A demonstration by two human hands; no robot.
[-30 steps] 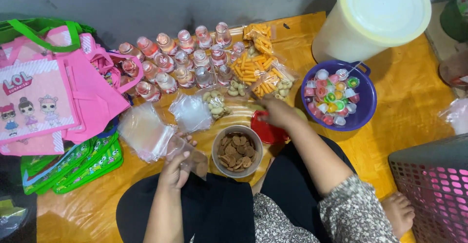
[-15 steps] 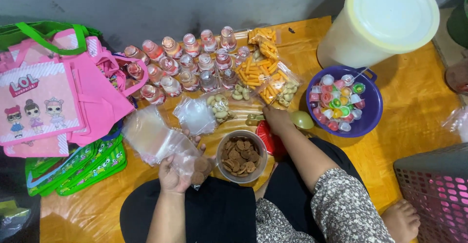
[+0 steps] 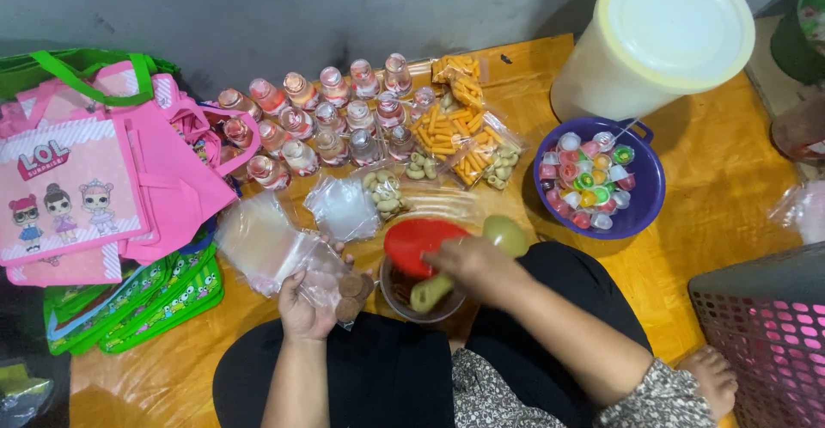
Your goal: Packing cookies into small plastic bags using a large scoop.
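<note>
While earlier reaching far: right hand (image 3: pixel 468 265) now grips a red scoop (image 3: pixel 419 246) over the cookie bowl (image 3: pixel 427 295).
Left hand (image 3: pixel 305 303): pinches a clear bag (image 3: pixel 331 278), cookies now inside.

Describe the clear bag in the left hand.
The clear bag is small, thin, crinkled plastic. The left hand grips it from below, tilted toward the bowl. A few round brown cookies sit at its lower end. It lies above the lap, beside a stack of empty bags.
</note>
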